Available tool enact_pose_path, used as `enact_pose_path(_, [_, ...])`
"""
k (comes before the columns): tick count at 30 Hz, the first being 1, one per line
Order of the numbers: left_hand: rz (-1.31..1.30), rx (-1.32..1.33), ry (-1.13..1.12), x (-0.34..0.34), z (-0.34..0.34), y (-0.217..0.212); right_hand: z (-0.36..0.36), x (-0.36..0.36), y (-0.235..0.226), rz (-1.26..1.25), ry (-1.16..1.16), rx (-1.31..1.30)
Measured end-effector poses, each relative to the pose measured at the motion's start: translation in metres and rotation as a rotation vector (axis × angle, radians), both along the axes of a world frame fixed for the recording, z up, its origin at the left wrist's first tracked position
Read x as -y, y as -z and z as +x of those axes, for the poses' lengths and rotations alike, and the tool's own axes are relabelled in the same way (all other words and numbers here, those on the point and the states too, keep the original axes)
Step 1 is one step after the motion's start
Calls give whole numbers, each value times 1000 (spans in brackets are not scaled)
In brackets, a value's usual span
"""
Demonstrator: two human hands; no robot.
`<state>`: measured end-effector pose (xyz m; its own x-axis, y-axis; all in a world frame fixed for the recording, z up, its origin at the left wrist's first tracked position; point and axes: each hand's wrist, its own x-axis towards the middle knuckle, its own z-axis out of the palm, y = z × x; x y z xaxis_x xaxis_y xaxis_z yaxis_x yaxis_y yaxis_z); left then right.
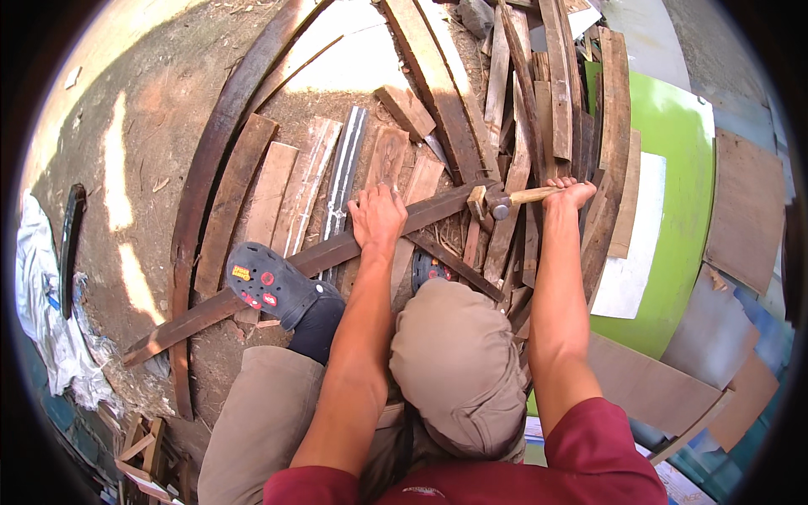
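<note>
Ground [160,143], right hand [571,194] gripping hammer [530,196], lettered badge [241,273]

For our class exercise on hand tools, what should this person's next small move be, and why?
Probably the right hand should lift the hammer slightly for a tap: its head shows by the upper end of the dark diagonal beam, while the left hand and a clog lie over the beam, seemingly steadying it.

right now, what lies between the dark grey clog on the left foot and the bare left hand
A stretch of the long, dark brown wooden beam, seen in the head view.
</note>
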<state>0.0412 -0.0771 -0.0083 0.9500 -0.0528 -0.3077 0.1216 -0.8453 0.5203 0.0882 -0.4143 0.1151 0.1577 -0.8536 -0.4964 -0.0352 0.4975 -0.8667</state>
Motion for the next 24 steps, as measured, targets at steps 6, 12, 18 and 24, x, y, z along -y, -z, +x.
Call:
enact_pose_path(6, [-11, -10, 19, -2, 1, 0, -8, 29, 1, 63, -149, -118])
enact_pose_path(12, [-97, 168, -70, -4, -9, 12, -2, 24, -25, -303, -474, -897])
enact_pose_path(18, [-174, 305, -142, 2, -4, 23, 1, 65, -19, -321, -832, -1199])
enact_pose_path(24, [-196, 383, -153, 0, -2, 20, 0, 87, -21, -503, -1000, -1347])
